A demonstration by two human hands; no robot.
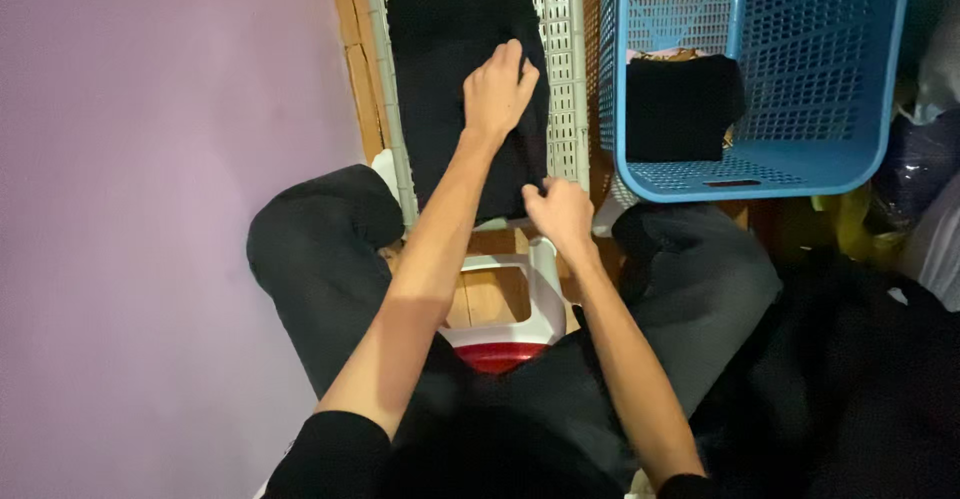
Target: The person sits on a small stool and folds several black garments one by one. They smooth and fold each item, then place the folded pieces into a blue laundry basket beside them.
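Note:
A folded black garment [450,69] lies flat on a white perforated plastic panel [565,49] in front of me. My left hand [497,89] rests palm down on the garment's right half, fingers pointing away. My right hand [558,209] pinches the garment's near right corner at the panel's edge. My knees in dark trousers spread to either side below the panel.
A blue perforated laundry basket [800,159] stands at the upper right with a black cloth [680,109] and a patterned item inside. A purple wall [150,209] fills the left. A white and red plastic stool [510,334] sits between my legs. Dark clothes pile at the right.

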